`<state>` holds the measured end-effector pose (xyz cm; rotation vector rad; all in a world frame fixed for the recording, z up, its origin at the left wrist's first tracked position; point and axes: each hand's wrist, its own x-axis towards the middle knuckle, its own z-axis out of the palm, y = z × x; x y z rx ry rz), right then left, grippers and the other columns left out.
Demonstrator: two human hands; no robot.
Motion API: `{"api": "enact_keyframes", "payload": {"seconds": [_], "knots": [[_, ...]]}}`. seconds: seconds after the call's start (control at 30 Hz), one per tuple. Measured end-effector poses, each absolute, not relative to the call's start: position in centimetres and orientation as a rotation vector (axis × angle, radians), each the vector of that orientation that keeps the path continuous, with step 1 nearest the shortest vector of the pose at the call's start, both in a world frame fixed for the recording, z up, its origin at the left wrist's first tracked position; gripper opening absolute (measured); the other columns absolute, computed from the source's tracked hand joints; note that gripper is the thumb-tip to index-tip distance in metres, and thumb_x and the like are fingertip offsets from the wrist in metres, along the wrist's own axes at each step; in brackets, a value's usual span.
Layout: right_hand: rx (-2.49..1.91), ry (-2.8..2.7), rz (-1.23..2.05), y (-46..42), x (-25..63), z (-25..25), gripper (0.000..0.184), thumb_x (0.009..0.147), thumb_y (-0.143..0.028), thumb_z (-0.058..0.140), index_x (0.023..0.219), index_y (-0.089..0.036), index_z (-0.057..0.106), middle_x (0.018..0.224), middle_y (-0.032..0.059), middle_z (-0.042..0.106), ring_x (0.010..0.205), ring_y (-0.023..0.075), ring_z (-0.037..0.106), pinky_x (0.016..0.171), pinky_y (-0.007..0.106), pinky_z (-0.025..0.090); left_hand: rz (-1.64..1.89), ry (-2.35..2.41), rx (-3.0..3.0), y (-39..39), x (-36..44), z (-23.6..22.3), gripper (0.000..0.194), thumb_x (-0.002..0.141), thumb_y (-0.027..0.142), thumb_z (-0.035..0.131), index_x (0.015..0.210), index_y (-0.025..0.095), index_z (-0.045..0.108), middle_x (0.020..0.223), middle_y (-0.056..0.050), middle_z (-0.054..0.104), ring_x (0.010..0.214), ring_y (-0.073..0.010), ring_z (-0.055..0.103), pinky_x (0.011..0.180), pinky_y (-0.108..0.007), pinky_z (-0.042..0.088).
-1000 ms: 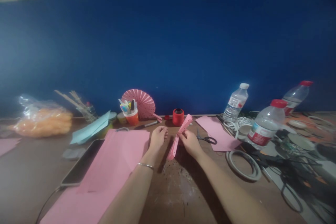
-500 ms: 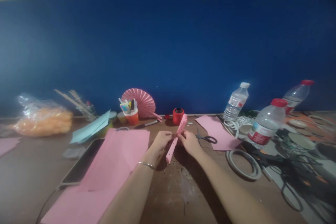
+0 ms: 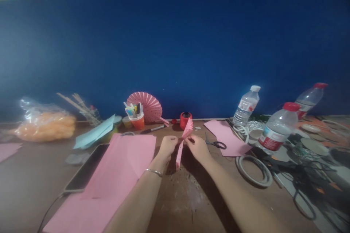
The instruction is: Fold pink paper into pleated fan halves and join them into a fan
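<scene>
Blue wall [image 3: 175, 43] fills everything beyond my fingers, and below them runs the brown tabletop [image 3: 188, 213], scuffed and flecked with dark specks just on my near side. Right at the centre, both hands are close together over a narrow folded pink paper [image 3: 179, 156], dotted dark, its pleats spreading at the far end, standing at a slant between my fingertips. My right hand [image 3: 198, 148] has it: thumb and forefinger pinched tight around the middle. My left hand [image 3: 167, 147] comes in from the other side, fingers curled, thumb and forefinger nearly together, tips just beside the paper's waist; whether they grip something thin there, I can't tell. A silver bangle [image 3: 154, 172] circles the wrist behind them.

Straight beyond my fingertips sits a red container [image 3: 185, 120], partly behind the paper's far end. Scissors [image 3: 218, 145] lie just right of my right fingers, with a pink offcut [image 3: 231, 140] partly beneath. Farther left and beyond my left fingers, an opened pink fan [image 3: 150, 107] stands behind a cup of pens [image 3: 137, 122], and nearer, pink sheets [image 3: 123, 160] spread close beside that same hand.
</scene>
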<state>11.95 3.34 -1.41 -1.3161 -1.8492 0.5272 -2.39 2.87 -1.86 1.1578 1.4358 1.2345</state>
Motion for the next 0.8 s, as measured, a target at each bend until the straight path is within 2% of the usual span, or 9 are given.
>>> {"api": "enact_keyframes", "payload": {"seconds": [0.13, 0.33, 0.5, 0.63, 0.8], "knots": [[-1.262, -1.916, 0.351, 2.8, 11.7, -1.1, 0.017, 0.077, -0.025, 0.047, 0.073, -0.018, 0.062, 0.08, 0.0054, 0.063, 0.078, 0.0181, 0.055, 0.068, 0.025, 0.037, 1.193, 1.503, 1.303, 3.0, -2.6, -2.0, 0.024, 0.063, 0.033, 0.057, 0.051, 0.012, 0.059, 0.045, 0.001, 0.052, 0.043, -0.0079, 0.042, 0.042, -0.019, 0.027], [-1.337, -1.957, 0.353, 1.5, 11.2, -0.6, 0.023, 0.082, -0.032, 0.043, 0.081, -0.021, 0.063, 0.073, 0.0028, 0.065, 0.066, 0.0157, 0.057, 0.06, 0.023, 0.035, 1.209, 1.661, 1.436, 2.9, -2.4, -1.3, 0.017, 0.065, 0.023, 0.052, 0.057, 0.013, 0.063, 0.052, -0.002, 0.058, 0.048, -0.0107, 0.048, 0.045, -0.02, 0.03], [-1.357, -1.929, 0.25, 0.6, 10.7, -0.1, 0.019, 0.081, -0.029, 0.046, 0.082, -0.021, 0.063, 0.073, 0.0037, 0.066, 0.066, 0.0162, 0.059, 0.061, 0.022, 0.036, 1.246, 1.76, 1.572, 2.2, -1.8, 0.0, 0.017, 0.07, 0.024, 0.05, 0.062, 0.016, 0.063, 0.063, -0.003, 0.062, 0.059, -0.0138, 0.053, 0.055, -0.022, 0.034], [-1.347, -1.833, 0.298, 0.3, 10.5, 0.6, 0.022, 0.082, -0.03, 0.043, 0.089, -0.021, 0.062, 0.077, 0.0044, 0.068, 0.067, 0.0164, 0.061, 0.062, 0.023, 0.038, 1.102, 1.918, 1.983, 1.4, -1.4, 0.6, 0.02, 0.077, 0.023, 0.045, 0.07, 0.017, 0.062, 0.071, -0.005, 0.063, 0.064, -0.0149, 0.053, 0.062, -0.024, 0.034], [-1.441, -1.696, 0.414, 0.9, 11.0, 2.5, 0.02, 0.077, -0.03, 0.046, 0.076, -0.021, 0.063, 0.071, 0.0046, 0.068, 0.066, 0.0187, 0.061, 0.06, 0.025, 0.04, 0.928, 1.947, 2.329, 0.7, -1.1, 0.7, 0.019, 0.08, 0.019, 0.043, 0.078, 0.017, 0.062, 0.076, -0.006, 0.063, 0.068, -0.0162, 0.054, 0.063, -0.025, 0.034]]}}
